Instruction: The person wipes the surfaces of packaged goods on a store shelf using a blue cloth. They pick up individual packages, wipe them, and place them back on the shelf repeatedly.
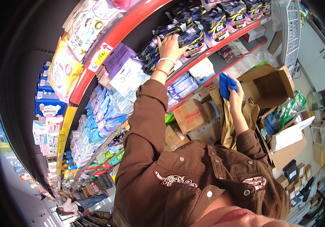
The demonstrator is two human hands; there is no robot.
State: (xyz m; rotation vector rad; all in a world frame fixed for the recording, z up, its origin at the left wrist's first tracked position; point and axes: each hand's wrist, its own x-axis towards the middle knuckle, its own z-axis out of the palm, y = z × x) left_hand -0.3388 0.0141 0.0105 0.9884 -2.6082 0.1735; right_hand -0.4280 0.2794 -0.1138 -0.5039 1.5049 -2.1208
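Note:
My left hand, with a beaded bracelet and a red cord at the wrist, reaches onto a shelf. Its fingers are spread and rest against dark plastic-wrapped packages with purple and gold print; its fingertips are partly hidden among them. My right hand is held out lower and to the right. It grips a folded blue cloth between thumb and fingers, in front of brown paper and an empty-looking open cardboard box.
Red-edged shelves curve past on the left, with wet-wipe and tissue packs below. Closed cartons stand under them. An open box with plastic and blue material lies right. A white wire rack stands upper right. Another person is far off, lower left.

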